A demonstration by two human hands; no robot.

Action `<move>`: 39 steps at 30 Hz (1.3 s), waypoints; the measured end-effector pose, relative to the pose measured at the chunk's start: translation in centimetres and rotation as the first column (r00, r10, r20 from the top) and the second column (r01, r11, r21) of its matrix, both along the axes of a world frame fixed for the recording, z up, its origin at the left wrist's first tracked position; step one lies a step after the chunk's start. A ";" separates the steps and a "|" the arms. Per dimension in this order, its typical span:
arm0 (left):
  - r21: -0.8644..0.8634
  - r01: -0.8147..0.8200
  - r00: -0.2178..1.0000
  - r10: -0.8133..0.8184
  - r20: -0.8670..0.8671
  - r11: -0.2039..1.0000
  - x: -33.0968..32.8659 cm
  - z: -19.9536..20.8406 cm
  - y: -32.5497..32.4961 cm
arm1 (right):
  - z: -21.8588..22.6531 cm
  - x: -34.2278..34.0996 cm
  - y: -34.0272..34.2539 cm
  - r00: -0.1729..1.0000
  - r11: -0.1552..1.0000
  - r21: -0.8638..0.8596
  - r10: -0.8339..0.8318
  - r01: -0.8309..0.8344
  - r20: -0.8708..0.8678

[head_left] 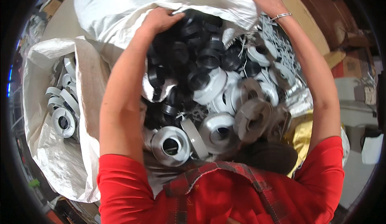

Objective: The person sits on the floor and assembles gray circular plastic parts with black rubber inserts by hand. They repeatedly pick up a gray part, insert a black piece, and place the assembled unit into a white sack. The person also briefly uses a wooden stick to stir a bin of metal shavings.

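My left hand (160, 19) grips the rim of a white woven sack (219, 3), thumb stretched along its inner edge. At the far right of the same rim, my right hand (268, 1) pinches the cloth; a bangle circles that wrist. Below the raised rim lie several black plastic rings (209, 57). Nearer to me are heaped white flanged plastic rings (171, 145) and darker grey ones (251, 119). Thin pale plastic sticks (281, 43) lie under my right forearm. The sack's depth is hidden.
Another white sack (52, 159) stands open at the left with several white flanged rings (63, 121) inside. Yellow sheeting (302, 137) lies by my right elbow. Cardboard boxes (354, 65) stand at the far right. My legs border the near side of the heap.
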State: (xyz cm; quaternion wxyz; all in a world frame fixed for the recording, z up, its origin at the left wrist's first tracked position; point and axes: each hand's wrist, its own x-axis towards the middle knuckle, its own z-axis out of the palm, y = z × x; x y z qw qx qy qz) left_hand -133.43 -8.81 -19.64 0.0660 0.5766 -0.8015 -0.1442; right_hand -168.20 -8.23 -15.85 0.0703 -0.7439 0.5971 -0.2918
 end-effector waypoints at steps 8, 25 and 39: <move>0.062 0.166 0.966 -0.175 0.189 0.984 1.7 -0.8 7.2 | 9.5 1.8 23.4 0.946 0.875 0.471 0.239 -0.113 -0.218; -0.117 0.726 0.688 -0.717 0.110 0.678 -0.7 -3.0 35.3 | -17.9 7.7 44.1 0.565 0.084 0.987 0.812 0.138 -0.148; 0.274 -0.375 0.701 0.464 -0.541 0.886 8.9 -1.8 32.9 | -33.5 12.8 47.9 0.737 0.458 0.887 0.584 0.048 -0.341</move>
